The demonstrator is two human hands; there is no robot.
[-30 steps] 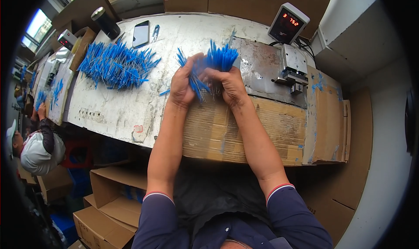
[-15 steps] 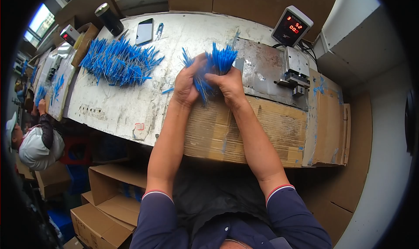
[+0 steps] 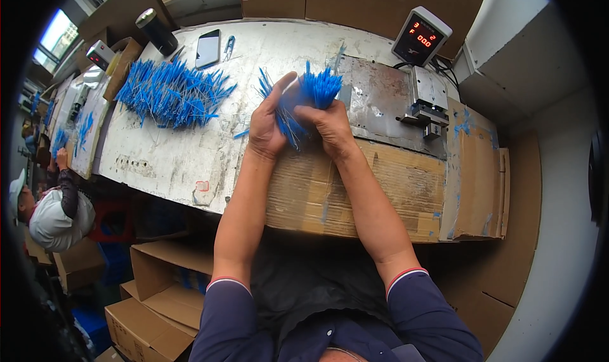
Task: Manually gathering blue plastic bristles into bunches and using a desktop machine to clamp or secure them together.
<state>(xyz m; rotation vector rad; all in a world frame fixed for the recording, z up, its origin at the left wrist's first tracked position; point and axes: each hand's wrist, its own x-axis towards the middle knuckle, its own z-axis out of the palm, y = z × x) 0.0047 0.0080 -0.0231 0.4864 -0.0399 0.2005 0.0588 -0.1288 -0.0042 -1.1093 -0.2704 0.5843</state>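
My left hand (image 3: 269, 122) and my right hand (image 3: 328, 127) together hold a bundle of thin blue-tipped sticks (image 3: 312, 92) upright above the white worn table (image 3: 184, 159). The blue tips fan out above my fingers, and the lower ends are hidden between my palms. A large loose pile of the same blue sticks (image 3: 170, 94) lies on the table to the left, well apart from my hands. A single stray blue stick (image 3: 240, 134) lies just left of my left hand.
A digital scale display (image 3: 421, 36) with red digits stands at the back right, a small metal fixture (image 3: 426, 105) on a steel plate below it. A phone (image 3: 208, 48) and dark cylinder (image 3: 157, 31) sit at the back left. Cardboard (image 3: 355, 191) covers the table's front. Another person (image 3: 47, 206) works at left.
Both hands stayed closed around the bundle, turning it slightly; the blue tips now stand more upright and bunched than a second ago.
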